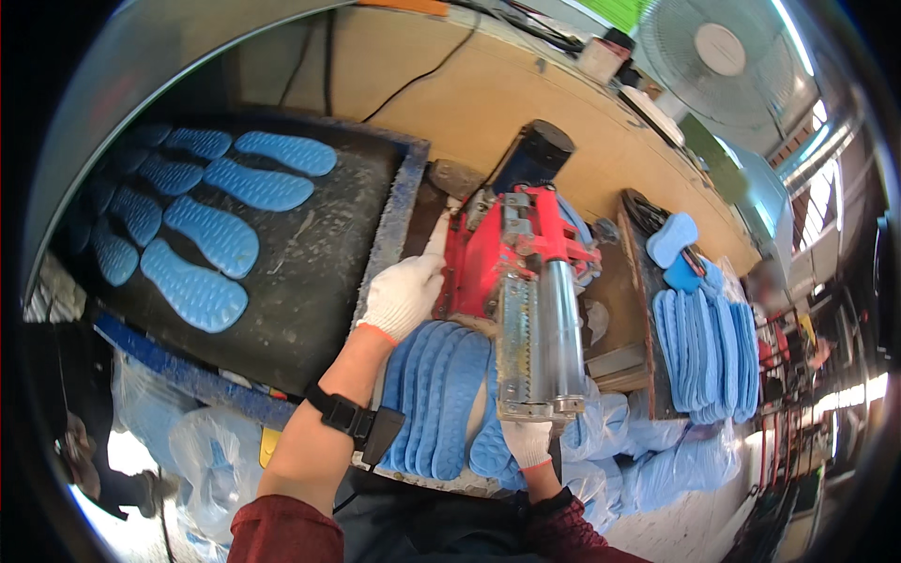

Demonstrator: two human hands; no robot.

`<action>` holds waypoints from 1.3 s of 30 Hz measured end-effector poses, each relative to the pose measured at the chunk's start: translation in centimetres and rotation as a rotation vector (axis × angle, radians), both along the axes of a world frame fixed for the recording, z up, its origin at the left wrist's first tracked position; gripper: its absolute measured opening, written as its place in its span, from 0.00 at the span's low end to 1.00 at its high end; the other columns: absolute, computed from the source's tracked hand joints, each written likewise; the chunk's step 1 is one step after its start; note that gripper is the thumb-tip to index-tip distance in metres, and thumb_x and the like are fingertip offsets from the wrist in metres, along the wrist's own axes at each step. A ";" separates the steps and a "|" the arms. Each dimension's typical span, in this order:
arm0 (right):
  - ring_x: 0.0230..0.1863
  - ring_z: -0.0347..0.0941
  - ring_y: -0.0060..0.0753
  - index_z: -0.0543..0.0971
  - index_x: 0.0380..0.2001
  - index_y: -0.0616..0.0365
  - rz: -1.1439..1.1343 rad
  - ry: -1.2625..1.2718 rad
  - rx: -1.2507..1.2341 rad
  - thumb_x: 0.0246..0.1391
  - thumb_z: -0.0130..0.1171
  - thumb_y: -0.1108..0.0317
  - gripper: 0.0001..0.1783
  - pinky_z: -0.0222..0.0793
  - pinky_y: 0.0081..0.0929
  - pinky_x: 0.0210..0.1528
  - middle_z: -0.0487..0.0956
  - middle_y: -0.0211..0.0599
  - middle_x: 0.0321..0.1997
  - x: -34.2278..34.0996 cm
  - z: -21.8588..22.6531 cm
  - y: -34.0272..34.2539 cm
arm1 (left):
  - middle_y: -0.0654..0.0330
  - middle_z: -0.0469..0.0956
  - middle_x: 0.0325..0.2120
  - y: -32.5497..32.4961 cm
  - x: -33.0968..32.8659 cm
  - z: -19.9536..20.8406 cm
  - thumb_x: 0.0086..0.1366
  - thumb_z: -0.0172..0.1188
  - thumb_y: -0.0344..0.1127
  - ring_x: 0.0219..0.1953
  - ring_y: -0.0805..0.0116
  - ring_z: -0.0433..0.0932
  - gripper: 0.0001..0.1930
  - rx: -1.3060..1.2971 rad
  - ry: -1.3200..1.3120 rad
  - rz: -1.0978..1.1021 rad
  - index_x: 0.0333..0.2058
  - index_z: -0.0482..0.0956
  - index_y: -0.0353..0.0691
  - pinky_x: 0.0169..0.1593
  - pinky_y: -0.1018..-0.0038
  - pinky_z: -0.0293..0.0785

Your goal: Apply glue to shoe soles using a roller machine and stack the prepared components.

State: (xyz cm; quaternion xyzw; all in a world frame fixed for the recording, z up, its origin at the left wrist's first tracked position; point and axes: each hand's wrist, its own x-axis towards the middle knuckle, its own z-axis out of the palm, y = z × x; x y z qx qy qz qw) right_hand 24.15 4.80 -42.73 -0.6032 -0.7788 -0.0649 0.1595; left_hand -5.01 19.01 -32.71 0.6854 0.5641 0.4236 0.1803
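My left hand (404, 296), in a white knit glove, is at the left side of a red machine (477, 258). Its index finger is stretched up along the machine's side and the other fingers are partly curled; I see nothing held. Jutting toward me from the machine are a shiny metal roller (561, 338) and a toothed bar. My right hand (527, 441), gloved too, is below their near end, with its fingers hidden under them. Beside it and below my left hand stands a row of blue insoles (432, 399).
At left, a black belt (310, 253) with a worn blue frame carries several blue dimpled insoles (195, 286). More insoles stand stacked (704, 352) on a board at right. Bagged blue pieces (648, 469) lie below. A fan (719, 49) is at the upper right.
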 end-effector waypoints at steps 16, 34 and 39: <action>0.46 0.76 0.51 0.79 0.46 0.55 -0.124 0.114 -0.137 0.50 0.57 0.63 0.19 0.70 0.49 0.50 0.79 0.44 0.42 -1.0 2.3 -0.5 | 0.52 0.81 0.26 -0.1 0.5 0.7 0.62 0.61 0.38 0.30 0.55 0.80 0.10 -0.094 -0.039 0.029 0.39 0.80 0.39 0.36 0.65 0.75; 0.51 0.73 0.53 0.79 0.49 0.57 -0.088 0.016 -0.102 0.49 0.60 0.60 0.23 0.68 0.53 0.54 0.77 0.48 0.48 -0.4 0.6 -0.6 | 0.51 0.80 0.28 -0.1 0.5 0.8 0.62 0.60 0.37 0.31 0.53 0.80 0.10 0.003 -0.048 -0.014 0.39 0.81 0.40 0.37 0.65 0.75; 0.53 0.72 0.55 0.77 0.51 0.57 -0.038 0.007 0.000 0.50 0.60 0.59 0.25 0.66 0.53 0.57 0.77 0.48 0.51 -0.3 0.9 -0.4 | 0.52 0.80 0.30 0.1 0.4 0.6 0.62 0.59 0.34 0.32 0.53 0.80 0.09 -0.110 -0.157 0.069 0.39 0.80 0.40 0.39 0.65 0.75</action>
